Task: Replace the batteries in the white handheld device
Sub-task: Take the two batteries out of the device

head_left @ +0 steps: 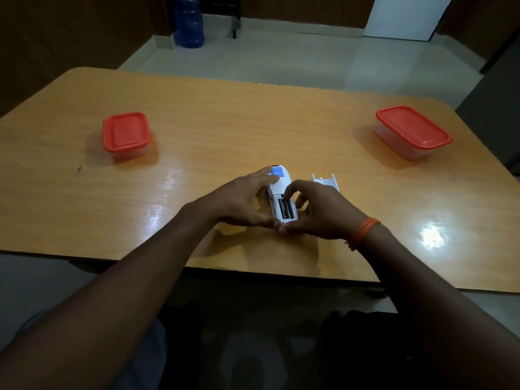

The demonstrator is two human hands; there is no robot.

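While lying back-up near front edge of table [197, 114], gripped from left by left hand [242, 201]: device [277, 181], fingers curled over upper body, thumb along near end. Probably clamped this way to stop sliding while worked on from other side.

Opposite, right hand [318, 212] curled at right flank, orange band [364, 232] at wrist. Index tip hooked onto far end of batteries [284, 208], thumb braced at device's near end, so a pinch across open bay. Two black cells side by side in bay, seemingly seated. Cannot tell whether old ones being pried out or new ones pressed home; no loose cells visible on table. Back-up placement plainly to expose bay to fingers.

Just beyond right hand, cover [326, 181] lying apart from device but close by, likely parked within reach for refitting.

Farther off, two red-lidded containers, left box [125, 135] and right box [413, 132], both closed, well apart from work. Contents not discernible; possibly for spent and fresh cells.

Beyond table, blue jug [188, 21] on floor by wall.
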